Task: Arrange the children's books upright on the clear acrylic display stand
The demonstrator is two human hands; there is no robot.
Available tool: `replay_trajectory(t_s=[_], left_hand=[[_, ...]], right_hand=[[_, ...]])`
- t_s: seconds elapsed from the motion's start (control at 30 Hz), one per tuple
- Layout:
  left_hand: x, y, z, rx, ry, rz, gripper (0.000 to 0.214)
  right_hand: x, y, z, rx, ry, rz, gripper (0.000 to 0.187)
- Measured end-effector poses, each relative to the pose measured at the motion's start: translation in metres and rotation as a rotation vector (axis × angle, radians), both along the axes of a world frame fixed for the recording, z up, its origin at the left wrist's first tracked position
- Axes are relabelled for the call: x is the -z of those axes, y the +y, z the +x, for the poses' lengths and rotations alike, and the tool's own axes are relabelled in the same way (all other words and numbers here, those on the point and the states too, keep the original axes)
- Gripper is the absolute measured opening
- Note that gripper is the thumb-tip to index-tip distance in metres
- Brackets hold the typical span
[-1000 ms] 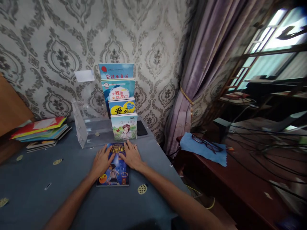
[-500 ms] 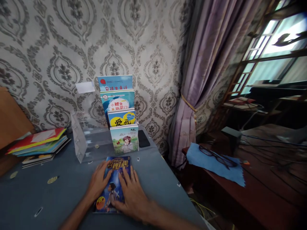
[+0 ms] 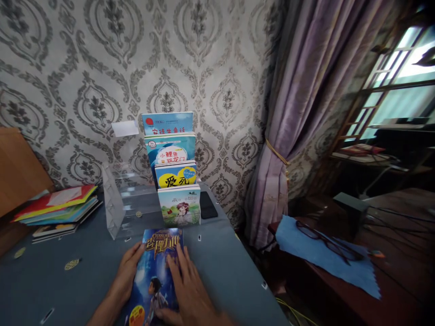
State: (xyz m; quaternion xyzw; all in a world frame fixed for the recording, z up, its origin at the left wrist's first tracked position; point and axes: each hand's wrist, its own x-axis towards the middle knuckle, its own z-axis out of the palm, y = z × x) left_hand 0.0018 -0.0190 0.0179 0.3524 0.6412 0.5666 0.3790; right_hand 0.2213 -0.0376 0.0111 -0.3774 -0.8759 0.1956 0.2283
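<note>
A dark blue book (image 3: 154,267) with a cartoon figure on its cover lies flat on the blue-grey table (image 3: 84,276). My left hand (image 3: 125,275) rests along the book's left edge, fingers curled onto it. My right hand (image 3: 185,287) lies flat on the cover's right side with fingers spread. Just beyond the book stands a clear acrylic rack (image 3: 115,206) holding several children's books (image 3: 173,174) stepped one behind another.
A stack of colourful books (image 3: 56,208) lies at the table's left by a wooden board (image 3: 16,170). A black phone (image 3: 208,206) sits beside the rack. A purple curtain (image 3: 295,113) hangs right; glasses (image 3: 326,237) lie on a blue cloth (image 3: 326,258) on a dark desk.
Both hands have slid the blue book toward me, away from the rack. The view has tilted up, so the hands sit lower in frame.
</note>
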Motion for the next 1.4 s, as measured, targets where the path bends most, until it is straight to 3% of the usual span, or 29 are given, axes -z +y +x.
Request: replay_trajectory(t_s=[0.13, 0.23, 0.37, 0.47, 0.7, 0.8, 0.9, 1.03, 1.13, 1.27, 1.4], left_hand=[[-0.013, -0.004, 0.002, -0.098, -0.061, -0.03, 0.043], [-0.023, -0.006, 0.006, -0.124, -0.118, 0.019, 0.043], [-0.029, -0.007, 0.011, -0.162, -0.085, 0.069, 0.042], [-0.037, -0.01, 0.016, -0.192, -0.055, 0.1, 0.043], [-0.079, -0.025, 0.035, -0.2, 0.176, 0.334, 0.052], [-0.069, -0.025, 0.037, -0.187, 0.247, 0.43, 0.055], [-0.039, -0.023, 0.036, -0.115, 0.269, 0.485, 0.056], [-0.008, -0.022, 0.029, -0.078, 0.376, 0.441, 0.05], [-0.005, -0.023, 0.021, 0.026, 0.496, 0.455, 0.047], [-0.011, -0.023, 0.014, 0.157, 0.634, 0.546, 0.04], [-0.014, -0.018, 0.013, 0.295, 0.665, 0.66, 0.039]], right_hand=[[-0.018, -0.003, 0.003, 0.143, 0.095, -0.063, 0.111], [-0.035, -0.002, 0.007, 0.22, 0.182, -0.255, 0.104], [-0.043, 0.004, 0.012, 0.13, 0.377, -0.47, 0.054], [-0.041, 0.011, 0.015, 0.016, 0.516, -0.462, 0.034], [-0.057, 0.013, 0.026, -0.074, 0.649, -0.276, 0.037], [-0.056, 0.009, 0.034, -0.046, 0.615, -0.112, 0.043], [-0.048, 0.008, 0.038, -0.01, 0.556, 0.035, 0.045], [-0.041, 0.006, 0.035, 0.03, 0.533, 0.099, 0.044], [-0.041, 0.003, 0.03, 0.051, 0.551, 0.142, 0.045], [-0.041, 0.002, 0.029, 0.061, 0.594, 0.215, 0.045], [-0.042, 0.007, 0.032, 0.003, 0.646, 0.306, 0.035]])
